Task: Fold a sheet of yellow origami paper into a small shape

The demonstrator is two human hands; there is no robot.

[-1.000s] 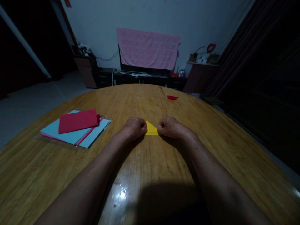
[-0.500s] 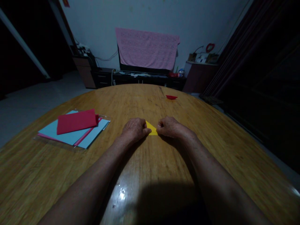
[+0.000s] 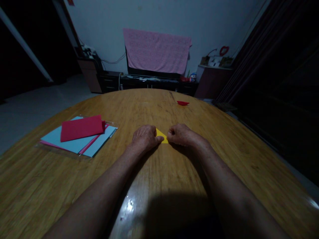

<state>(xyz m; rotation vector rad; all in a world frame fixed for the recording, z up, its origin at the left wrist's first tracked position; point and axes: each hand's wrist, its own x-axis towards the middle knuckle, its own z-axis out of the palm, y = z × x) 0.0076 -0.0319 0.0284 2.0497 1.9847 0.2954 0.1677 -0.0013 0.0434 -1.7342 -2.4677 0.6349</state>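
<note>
A piece of yellow folded paper (image 3: 160, 135) lies on the wooden table between my two hands, its visible part shaped like a triangle. My left hand (image 3: 146, 137) grips its left side, the thumb stretched across the paper's lower part. On the right corner, my right hand (image 3: 181, 134) is closed with curled fingers. Both hands cover the ends of the paper, so its full outline is hidden.
To the left on the round table (image 3: 154, 172), folded red paper (image 3: 82, 128) rests on light blue sheets (image 3: 52, 136) in a clear sleeve. A small red folded paper boat (image 3: 183, 103) sits near the far edge. Beyond, a pink cloth (image 3: 157, 51) covers a screen.
My left thumb has slid a little to the right along the yellow paper, closer to my right hand. My right hand has hardly moved.
</note>
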